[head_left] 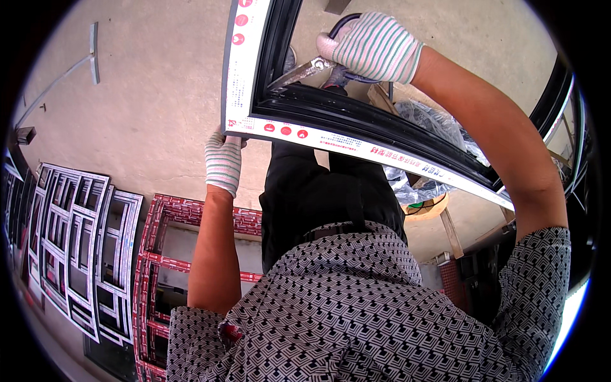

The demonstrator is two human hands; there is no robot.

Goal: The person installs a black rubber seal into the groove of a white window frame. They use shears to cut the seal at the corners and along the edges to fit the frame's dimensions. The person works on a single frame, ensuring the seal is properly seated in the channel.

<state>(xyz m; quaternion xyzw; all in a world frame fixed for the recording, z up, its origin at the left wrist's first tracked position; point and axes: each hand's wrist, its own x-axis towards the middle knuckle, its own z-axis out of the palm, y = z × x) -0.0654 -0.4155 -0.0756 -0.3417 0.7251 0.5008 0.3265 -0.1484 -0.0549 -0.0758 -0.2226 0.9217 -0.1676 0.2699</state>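
A large window frame (pixel 356 143) with a white protective film and a black inner channel is held in front of me. My left hand (pixel 223 163), in a striped knit glove, grips the frame's lower left corner from beneath. My right hand (pixel 372 46), also gloved, is closed on a pair of metal scissors (pixel 299 72) whose blades point left into the frame's black inner corner. A strip of black rubber gasket (pixel 344 25) loops up by that hand.
Stacks of window frames lean at the lower left: grey ones (pixel 83 242) and ones wrapped in red-printed film (pixel 159 267). A clear plastic sheet (pixel 433 124) and wooden pieces (pixel 449 229) lie on the concrete floor (pixel 140 95) behind the frame. A metal bar (pixel 94 54) lies far left.
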